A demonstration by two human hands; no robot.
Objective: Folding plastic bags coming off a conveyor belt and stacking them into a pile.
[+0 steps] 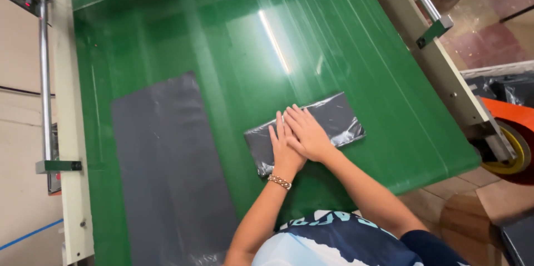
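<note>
A folded stack of black plastic bags point(334, 118) lies on the green conveyor belt point(233, 49), right of centre. My left hand point(283, 152) presses flat on its near left part, fingers straight; a beaded bracelet sits on that wrist. My right hand point(307, 135) lies flat beside it, fingers partly overlapping the left hand, palm down on the stack. A long flat black plastic bag point(167, 171) lies spread out on the belt to the left, apart from both hands.
Cream metal side rails point(69, 132) with steel rods frame the belt on both sides. An orange and yellow wheeled cart part point(509, 132) stands at the right, over a tiled floor point(467, 199). More black bags sit in a bin at the far right point(512, 90).
</note>
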